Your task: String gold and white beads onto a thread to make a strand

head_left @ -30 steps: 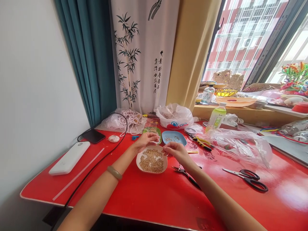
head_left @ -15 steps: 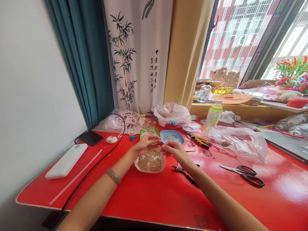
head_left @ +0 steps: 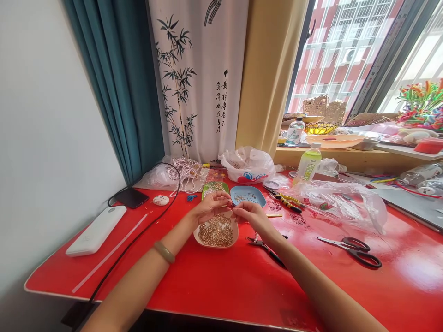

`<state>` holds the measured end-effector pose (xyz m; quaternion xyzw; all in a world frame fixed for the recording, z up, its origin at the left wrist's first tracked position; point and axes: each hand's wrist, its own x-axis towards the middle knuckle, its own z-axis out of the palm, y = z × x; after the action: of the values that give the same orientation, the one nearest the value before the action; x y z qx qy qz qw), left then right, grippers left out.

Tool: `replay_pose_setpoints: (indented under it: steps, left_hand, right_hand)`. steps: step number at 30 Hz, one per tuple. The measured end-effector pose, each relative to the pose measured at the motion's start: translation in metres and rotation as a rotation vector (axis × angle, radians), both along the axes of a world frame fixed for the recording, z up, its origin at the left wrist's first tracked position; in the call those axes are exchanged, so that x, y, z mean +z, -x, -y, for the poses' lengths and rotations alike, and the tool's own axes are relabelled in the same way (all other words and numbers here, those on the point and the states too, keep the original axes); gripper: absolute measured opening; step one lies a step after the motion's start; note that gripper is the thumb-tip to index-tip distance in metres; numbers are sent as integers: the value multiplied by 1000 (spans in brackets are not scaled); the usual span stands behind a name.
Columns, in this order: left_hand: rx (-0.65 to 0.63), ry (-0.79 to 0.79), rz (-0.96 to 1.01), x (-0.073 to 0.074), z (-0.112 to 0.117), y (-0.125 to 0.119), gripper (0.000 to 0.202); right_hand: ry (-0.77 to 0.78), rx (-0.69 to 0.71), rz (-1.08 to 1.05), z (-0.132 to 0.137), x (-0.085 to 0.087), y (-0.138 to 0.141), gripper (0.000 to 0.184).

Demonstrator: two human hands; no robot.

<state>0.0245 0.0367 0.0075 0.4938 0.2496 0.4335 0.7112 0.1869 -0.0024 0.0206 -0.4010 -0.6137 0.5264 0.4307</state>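
Just past the near edge of the red table point(head_left: 214, 286), a green bracelet point(head_left: 164, 251) is seen on the left wrist. Further in, black small pliers point(head_left: 266, 249) are laid flat just right of a white dish point(head_left: 199, 236) filled with gold beads point(head_left: 216, 230), which is set about midway between the near and far edges. The left hand point(head_left: 211, 207) and the right hand point(head_left: 251, 216) are held over the dish's far rim, fingertips almost touching; on each hand the fingers are drawn together in a pinch, though what is pinched is too small to be told. Black scissors point(head_left: 353, 251) are laid well apart toward the right edge, and a white power bank point(head_left: 96, 229) by the left edge. Behind the hands a green dish point(head_left: 214, 187) and a blue dish point(head_left: 247, 196) are placed side by side, with yellow-handled pliers point(head_left: 285, 201) just right of them. A phone point(head_left: 130, 197) is found by the far left corner, a bottle point(head_left: 308, 163) at the far edge.
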Motion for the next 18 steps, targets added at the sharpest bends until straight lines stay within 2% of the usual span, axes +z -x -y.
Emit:
replay_pose_setpoints:
  steps: [18]
  left_hand:
    - [5,-12,-39,-5,-3,-1,21]
  right_hand:
    - [5,-4,15,2,2,0,14]
